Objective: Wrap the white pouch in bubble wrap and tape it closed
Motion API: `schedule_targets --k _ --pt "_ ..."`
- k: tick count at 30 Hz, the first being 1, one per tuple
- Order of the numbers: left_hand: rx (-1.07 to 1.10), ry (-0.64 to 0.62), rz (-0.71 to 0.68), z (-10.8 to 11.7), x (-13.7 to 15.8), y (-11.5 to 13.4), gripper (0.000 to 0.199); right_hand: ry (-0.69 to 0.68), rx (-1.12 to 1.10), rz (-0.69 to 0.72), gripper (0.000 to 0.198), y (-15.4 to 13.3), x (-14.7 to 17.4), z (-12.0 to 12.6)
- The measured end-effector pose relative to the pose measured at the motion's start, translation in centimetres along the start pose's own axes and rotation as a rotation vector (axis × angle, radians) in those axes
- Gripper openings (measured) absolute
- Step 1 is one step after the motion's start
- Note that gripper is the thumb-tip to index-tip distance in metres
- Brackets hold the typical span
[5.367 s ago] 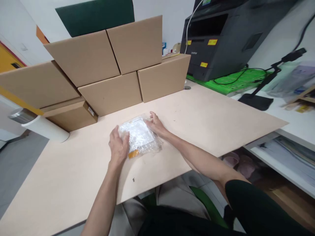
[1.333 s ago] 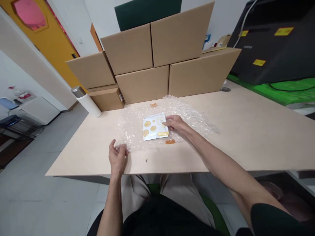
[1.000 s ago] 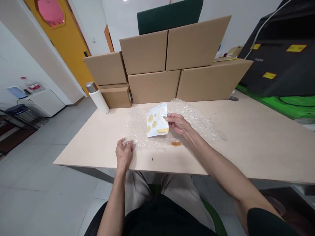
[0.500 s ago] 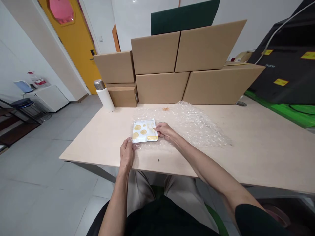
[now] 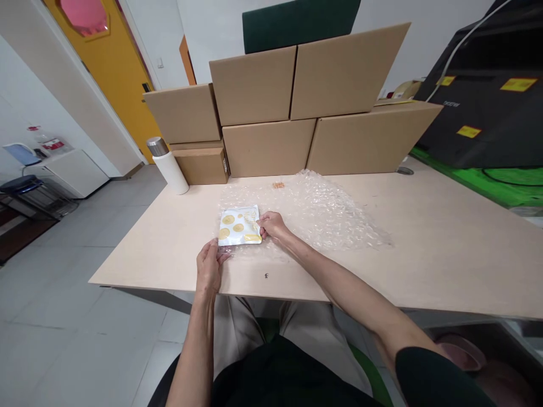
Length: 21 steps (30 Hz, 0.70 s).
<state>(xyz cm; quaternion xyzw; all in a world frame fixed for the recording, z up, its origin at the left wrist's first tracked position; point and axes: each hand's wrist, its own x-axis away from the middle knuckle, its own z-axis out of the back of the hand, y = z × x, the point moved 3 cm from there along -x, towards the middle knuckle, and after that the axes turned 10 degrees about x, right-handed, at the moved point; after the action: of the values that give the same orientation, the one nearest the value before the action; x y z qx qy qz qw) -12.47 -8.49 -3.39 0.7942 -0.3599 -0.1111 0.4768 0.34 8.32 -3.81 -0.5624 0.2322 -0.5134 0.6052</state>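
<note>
A flat white packet with yellow-gold circles lies on the left part of a clear bubble wrap sheet. My right hand pinches the packet's right edge between thumb and fingers. At the packet's lower left corner, my left hand is closed on the near left edge of the bubble wrap. Its thumb is close to the packet's corner, and some of its fingers show through the film. Whether that thumb touches the packet is unclear.
Cardboard boxes are stacked along the table's back edge, with a dark green object on top. A white bottle with a metal cap stands at the back left. A black machine is at the right.
The view has shifted slightly, so everything sits a little further left. Both hands keep their places at the packet and bubble wrap; little else has changed.
</note>
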Motion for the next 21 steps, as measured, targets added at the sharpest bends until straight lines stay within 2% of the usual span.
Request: schedule_targets --k 3,4,8,9,11,13,15,18,19,21 --pt "-0.040 0.004 -0.077 -0.2 0.1 -0.2 0.045 0.009 0.043 0.018 0.015 0.0 0.5 -0.1" --pt "-0.062 0.015 -0.109 -0.3 0.1 -0.3 0.046 0.034 0.083 0.063 0.013 -0.1 0.8 0.0" --pt "-0.105 0.085 -0.210 -0.8 0.2 -0.7 0.041 0.155 0.472 0.467 0.026 -1.1 2.6 -0.5" --pt "-0.113 0.096 -0.247 -1.2 0.3 -0.7 0.039 0.140 0.559 0.545 0.029 -1.2 2.9 -0.8" --pt "-0.167 0.097 -0.358 -2.1 0.7 -0.2 0.034 0.061 0.598 0.593 0.032 -1.3 3.1 -1.1" --pt "-0.260 0.065 -0.493 -3.7 1.2 0.4 0.029 -0.012 0.483 0.563 0.030 -1.4 2.9 -0.8" --pt "-0.361 -0.011 -0.590 -5.7 1.9 0.7 0.028 -0.110 0.266 0.463 0.024 -1.4 2.4 0.1" --pt "-0.490 -0.188 -0.619 -9.1 2.8 0.1 0.032 -0.323 -0.048 0.244 0.011 -1.6 1.6 2.5" --pt "-0.524 -0.251 -0.626 -10.2 3.1 -0.4 0.034 -0.354 -0.122 0.184 0.007 -1.7 1.3 3.6" --pt "-0.609 -0.377 -0.681 -12.2 3.5 -1.7 0.036 -0.253 -0.246 0.124 0.007 -2.2 0.6 6.3"
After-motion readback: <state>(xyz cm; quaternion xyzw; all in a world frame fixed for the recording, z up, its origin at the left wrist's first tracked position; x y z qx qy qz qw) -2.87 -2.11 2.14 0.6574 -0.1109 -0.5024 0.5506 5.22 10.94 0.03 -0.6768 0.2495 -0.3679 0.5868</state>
